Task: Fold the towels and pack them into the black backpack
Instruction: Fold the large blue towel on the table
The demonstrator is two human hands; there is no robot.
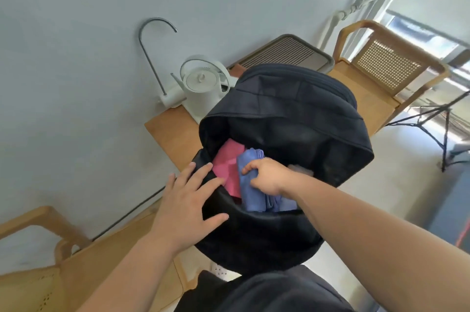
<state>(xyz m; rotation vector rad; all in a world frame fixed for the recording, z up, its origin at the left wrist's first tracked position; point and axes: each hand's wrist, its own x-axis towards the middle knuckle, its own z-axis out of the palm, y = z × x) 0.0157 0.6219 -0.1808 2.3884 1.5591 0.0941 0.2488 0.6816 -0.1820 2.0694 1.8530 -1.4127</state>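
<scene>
The right hand curls its fingers round the blue towel in the black backpack, pink towel beside them; the left hand lays spread fingers on its rim.

A light wooden table carries a white lidded electric kettle, a curved metal spout on a white base beside it, a grey slatted rectangular unit further back, and an open black fabric backpack at the near edge.
</scene>
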